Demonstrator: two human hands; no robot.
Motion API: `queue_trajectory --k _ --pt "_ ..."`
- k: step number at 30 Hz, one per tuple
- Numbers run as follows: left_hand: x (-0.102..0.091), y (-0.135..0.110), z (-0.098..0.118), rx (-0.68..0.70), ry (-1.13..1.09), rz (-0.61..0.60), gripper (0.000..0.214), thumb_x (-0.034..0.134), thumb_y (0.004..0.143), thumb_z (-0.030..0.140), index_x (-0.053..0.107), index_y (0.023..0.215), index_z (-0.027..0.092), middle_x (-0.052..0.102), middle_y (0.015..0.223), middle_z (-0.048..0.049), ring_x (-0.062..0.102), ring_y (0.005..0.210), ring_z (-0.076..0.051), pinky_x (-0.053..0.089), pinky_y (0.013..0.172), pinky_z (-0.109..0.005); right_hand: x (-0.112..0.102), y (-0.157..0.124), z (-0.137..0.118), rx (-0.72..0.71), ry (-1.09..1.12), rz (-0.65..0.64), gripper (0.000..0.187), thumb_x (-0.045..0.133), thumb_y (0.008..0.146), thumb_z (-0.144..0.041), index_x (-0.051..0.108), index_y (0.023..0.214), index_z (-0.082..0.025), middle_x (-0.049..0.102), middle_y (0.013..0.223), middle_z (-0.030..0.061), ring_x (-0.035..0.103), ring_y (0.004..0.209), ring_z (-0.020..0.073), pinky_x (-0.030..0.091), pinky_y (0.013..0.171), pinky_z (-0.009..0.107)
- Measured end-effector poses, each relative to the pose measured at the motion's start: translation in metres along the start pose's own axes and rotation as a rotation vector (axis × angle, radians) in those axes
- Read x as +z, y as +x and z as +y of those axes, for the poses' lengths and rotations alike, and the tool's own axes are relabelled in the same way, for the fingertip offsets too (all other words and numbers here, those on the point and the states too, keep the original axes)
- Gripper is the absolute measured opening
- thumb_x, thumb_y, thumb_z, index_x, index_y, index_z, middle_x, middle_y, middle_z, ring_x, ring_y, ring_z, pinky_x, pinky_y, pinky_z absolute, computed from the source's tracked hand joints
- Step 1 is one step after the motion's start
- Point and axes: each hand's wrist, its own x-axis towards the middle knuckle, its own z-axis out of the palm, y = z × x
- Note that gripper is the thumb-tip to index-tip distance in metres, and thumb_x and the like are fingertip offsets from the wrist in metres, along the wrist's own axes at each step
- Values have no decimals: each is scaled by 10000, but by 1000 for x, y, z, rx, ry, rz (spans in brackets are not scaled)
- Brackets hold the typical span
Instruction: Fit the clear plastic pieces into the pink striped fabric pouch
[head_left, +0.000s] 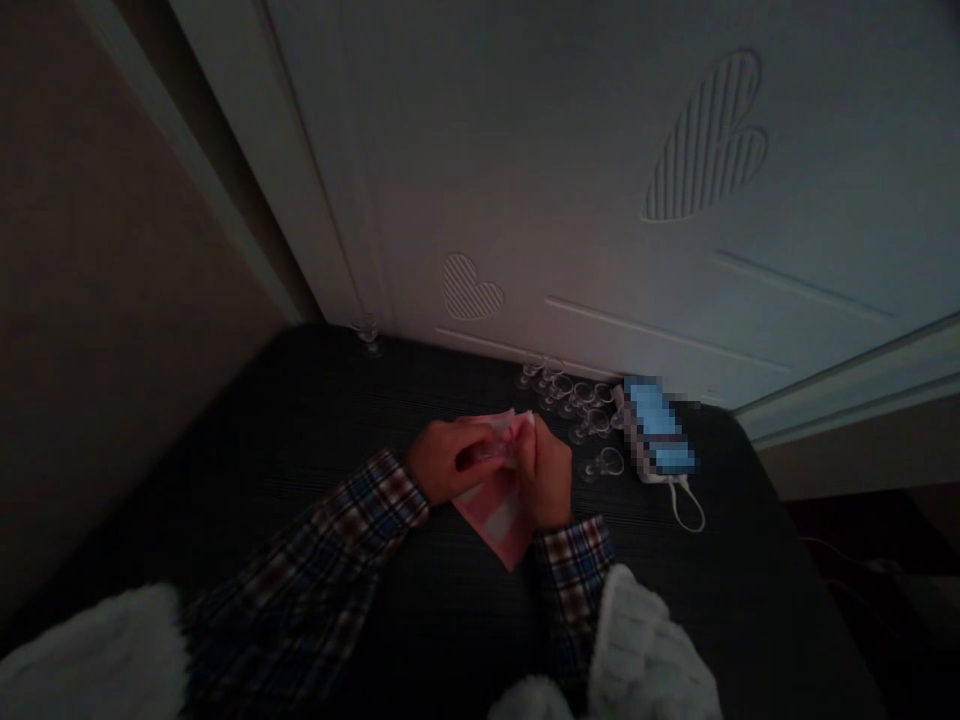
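Note:
A pink packet (495, 510) with a pale patch lies between my two hands, over the dark tabletop. My left hand (454, 455) is closed on its left side, the fingers curled round it near the top. Something clear seems to show by those fingertips, too dim to make out. My right hand (546, 470) pinches the packet's upper right edge, thumb on top. Just beyond my right hand stand several small clear stemmed cups (581, 398) with round rims. One clear cup (604, 463) is nearest to that hand, at its right.
A lit phone (660, 425) sits right of the cups, with a white cable (690, 510) looping from it. Another small clear cup (368, 337) stands at the far left table edge. Behind the dark table (337, 400) rises a white panel (525, 200) with raised hearts.

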Motion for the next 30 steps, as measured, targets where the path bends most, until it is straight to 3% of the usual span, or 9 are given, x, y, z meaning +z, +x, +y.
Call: queue_trajectory --k 5,10,16,23,26,30 --pt "-2 2 1 -2 -51 26 157 566 754 319 584 800 170 586 647 10 522 539 -103 383 526 -213 -3 0 0 -9 6 28 319 242 912 -301 494 753 -187 545 643 5 494 570 113 304 555 223" --pt "1 2 2 -80 -172 51 518 691 634 421 474 1040 183 572 748 20 509 500 -87 399 475 -203 -3 1 2 62 3 76 337 232 915 -325 491 749 -190 546 632 1 478 540 112 279 532 228" --pt "5 0 4 -11 24 80 193 610 724 321 549 846 183 584 734 6 520 567 -98 391 523 -204 -1 2 2 75 11 66 350 221 920 -315 497 752 -182 537 626 3 474 545 109 276 538 230" --pt "-1 5 6 -130 -212 -40 220 490 805 319 560 701 138 495 559 38 438 468 -65 325 458 -180 -3 -2 -1 5 36 42 324 247 915 -307 481 730 -180 517 629 -6 462 561 100 275 545 220" --pt "0 6 6 -174 -341 -61 207 540 775 345 546 782 138 499 583 42 441 474 -68 327 449 -178 -4 -1 -1 30 34 88 314 259 912 -309 461 708 -182 494 601 -15 445 533 97 260 530 223" --pt "4 5 5 -196 -415 -44 425 684 649 347 472 971 168 529 650 48 482 507 -79 349 450 -173 -3 1 1 79 62 119 324 244 918 -311 465 717 -186 523 621 -10 460 536 101 261 531 226"
